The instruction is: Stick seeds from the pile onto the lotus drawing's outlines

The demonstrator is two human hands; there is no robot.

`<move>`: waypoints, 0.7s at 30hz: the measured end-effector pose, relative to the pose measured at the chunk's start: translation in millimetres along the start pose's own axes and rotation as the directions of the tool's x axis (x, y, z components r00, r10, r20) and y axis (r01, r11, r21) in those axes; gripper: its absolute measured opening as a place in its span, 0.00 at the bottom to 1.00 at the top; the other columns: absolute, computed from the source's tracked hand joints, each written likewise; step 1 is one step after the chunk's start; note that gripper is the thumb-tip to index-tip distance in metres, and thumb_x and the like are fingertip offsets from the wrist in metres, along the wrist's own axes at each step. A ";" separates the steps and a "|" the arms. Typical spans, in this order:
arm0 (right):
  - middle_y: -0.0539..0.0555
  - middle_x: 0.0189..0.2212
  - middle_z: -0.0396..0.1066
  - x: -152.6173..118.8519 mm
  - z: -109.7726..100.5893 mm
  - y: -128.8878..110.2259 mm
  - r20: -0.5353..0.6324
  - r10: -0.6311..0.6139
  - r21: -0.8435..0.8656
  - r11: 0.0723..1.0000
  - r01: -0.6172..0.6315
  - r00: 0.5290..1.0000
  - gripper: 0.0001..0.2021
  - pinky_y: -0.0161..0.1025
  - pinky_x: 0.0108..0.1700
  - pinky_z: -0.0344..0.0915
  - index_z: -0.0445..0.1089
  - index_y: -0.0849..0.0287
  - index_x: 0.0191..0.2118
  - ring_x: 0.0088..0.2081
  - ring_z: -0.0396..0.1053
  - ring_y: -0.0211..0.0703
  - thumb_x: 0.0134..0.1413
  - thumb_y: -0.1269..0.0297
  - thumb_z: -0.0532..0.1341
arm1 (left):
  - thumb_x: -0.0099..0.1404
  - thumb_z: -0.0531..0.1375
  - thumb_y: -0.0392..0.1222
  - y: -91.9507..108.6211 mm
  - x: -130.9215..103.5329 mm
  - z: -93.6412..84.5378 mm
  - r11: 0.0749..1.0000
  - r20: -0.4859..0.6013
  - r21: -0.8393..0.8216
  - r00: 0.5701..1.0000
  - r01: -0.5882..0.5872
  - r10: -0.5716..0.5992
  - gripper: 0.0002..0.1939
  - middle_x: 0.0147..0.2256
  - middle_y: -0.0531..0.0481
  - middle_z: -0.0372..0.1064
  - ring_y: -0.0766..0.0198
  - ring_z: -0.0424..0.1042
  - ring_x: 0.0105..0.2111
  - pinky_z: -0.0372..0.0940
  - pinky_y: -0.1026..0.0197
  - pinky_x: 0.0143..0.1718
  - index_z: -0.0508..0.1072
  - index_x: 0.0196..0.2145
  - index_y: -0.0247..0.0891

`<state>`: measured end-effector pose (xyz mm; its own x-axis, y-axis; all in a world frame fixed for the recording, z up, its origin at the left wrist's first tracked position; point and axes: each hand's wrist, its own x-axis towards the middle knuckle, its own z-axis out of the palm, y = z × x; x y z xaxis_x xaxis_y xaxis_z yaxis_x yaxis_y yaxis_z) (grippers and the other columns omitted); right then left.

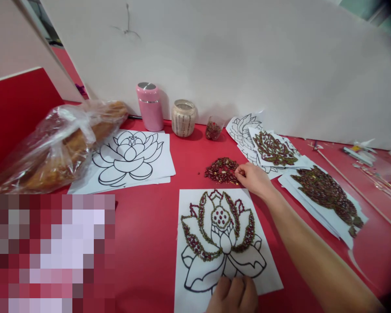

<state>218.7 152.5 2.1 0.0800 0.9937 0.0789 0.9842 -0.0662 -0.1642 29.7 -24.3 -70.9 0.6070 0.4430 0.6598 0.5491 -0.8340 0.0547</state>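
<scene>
White panelling (215,56) rose behind a glossy red table (143,243), whose near left part was lost in blurred blocks. Near the front lay the lotus drawing (208,300) on white paper, its upper and side petals edged with green and dark red beans, dark red ones dotting the seed pod, while the lower petals showed only black outlines. Just beyond its top edge sat a loose heap of dark red beans (220,170). At the heap's right edge was the right hand (249,176), its grip closed with thumb and fingertips drawn together; whether a bean was between them, I could not tell. The left hand (235,295) was over the sheet's bottom edge, fingers curled; its fingertips were hidden, so I could not tell how far its grip was open or whether it held anything. To the left were outline lotus sheets (133,161) and a clear plastic bag (74,143); behind stood a pink tumbler (150,108), a cream jar (183,119) and a small bag of beans (213,129). Bean-covered sheets (326,200) lay at right.
</scene>
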 end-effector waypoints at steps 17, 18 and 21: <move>0.54 0.33 0.66 -63.4 -8.6 -22.9 -0.115 0.011 0.239 0.971 0.017 0.993 0.08 0.35 0.33 0.60 0.60 0.58 0.34 0.33 0.65 0.40 0.58 0.64 0.46 | 0.59 0.57 0.47 -2.3 10.0 -16.3 0.993 0.074 -0.114 0.997 -0.006 0.014 0.11 0.33 0.49 0.66 0.64 0.59 0.28 0.52 0.60 0.29 0.71 0.28 0.36; 0.55 0.37 0.66 -77.2 -7.5 -26.4 -0.113 -0.011 0.274 0.961 0.042 0.994 0.08 0.35 0.35 0.61 0.60 0.58 0.34 0.37 0.65 0.40 0.57 0.64 0.47 | 0.60 0.56 0.46 -2.4 9.8 -16.4 0.993 0.074 -0.117 0.997 -0.006 0.015 0.10 0.33 0.49 0.66 0.64 0.59 0.28 0.52 0.60 0.29 0.71 0.28 0.36; 0.58 0.44 0.61 -113.3 -0.1 -35.6 -0.155 -0.014 0.383 0.921 0.073 0.988 0.05 0.40 0.43 0.61 0.62 0.57 0.31 0.48 0.60 0.46 0.55 0.65 0.51 | 0.60 0.55 0.40 -1.6 8.4 -15.8 0.991 0.080 -0.131 0.997 0.008 0.003 0.07 0.34 0.49 0.66 0.64 0.60 0.28 0.52 0.60 0.29 0.71 0.29 0.35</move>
<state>174.6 42.3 -1.0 0.0901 0.9683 0.2329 0.8518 0.0463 -0.5217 24.8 -24.4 -53.6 0.6526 0.4653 0.5980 0.4735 -0.8666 0.1576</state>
